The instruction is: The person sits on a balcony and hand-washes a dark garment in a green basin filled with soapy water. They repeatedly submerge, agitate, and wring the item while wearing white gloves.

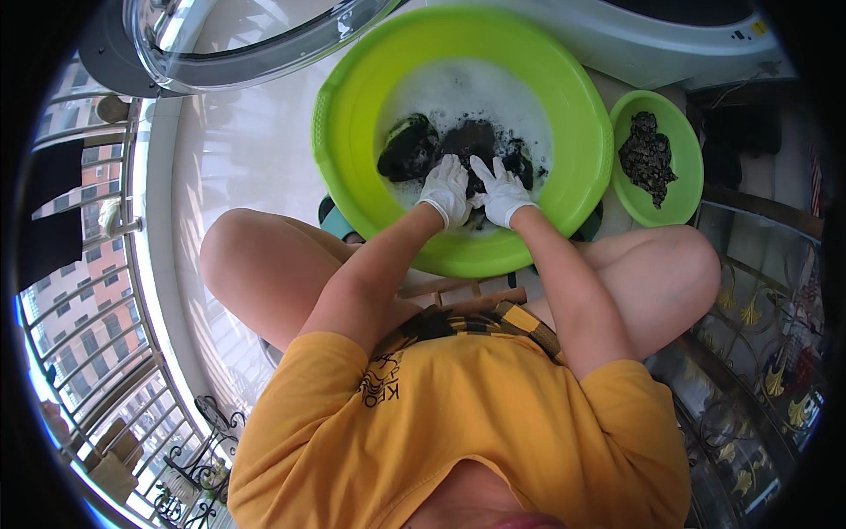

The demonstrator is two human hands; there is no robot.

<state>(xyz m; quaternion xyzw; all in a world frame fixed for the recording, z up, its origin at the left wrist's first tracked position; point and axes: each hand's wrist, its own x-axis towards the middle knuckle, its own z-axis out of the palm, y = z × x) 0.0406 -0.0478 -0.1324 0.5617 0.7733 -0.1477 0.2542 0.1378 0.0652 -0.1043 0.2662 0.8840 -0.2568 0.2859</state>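
Both my hands wear thin white gloves and are low over a large green plastic basin [575, 99]. My left hand [447, 192] lies palm down with its fingers stretched out over wet black fabric [466, 142]. Beside it, my right hand [505, 192] touches the same dark fabric, thumb and fingers spread. Foamy, whitish water [462, 86] surrounds the fabric. A rounded black bundle [408, 147] bulges out of the suds to the left. More dark fabric [520, 159] shows past my right fingers. What lies beneath my palms is hidden.
A smaller green basin [691, 152] on the right holds a crumpled dark, wet cloth [646, 157]. An open round glass appliance door [264, 59] overhangs the upper left. A metal railing [99, 278] runs along the left; a glass-and-metal panel [747, 311] stands at right.
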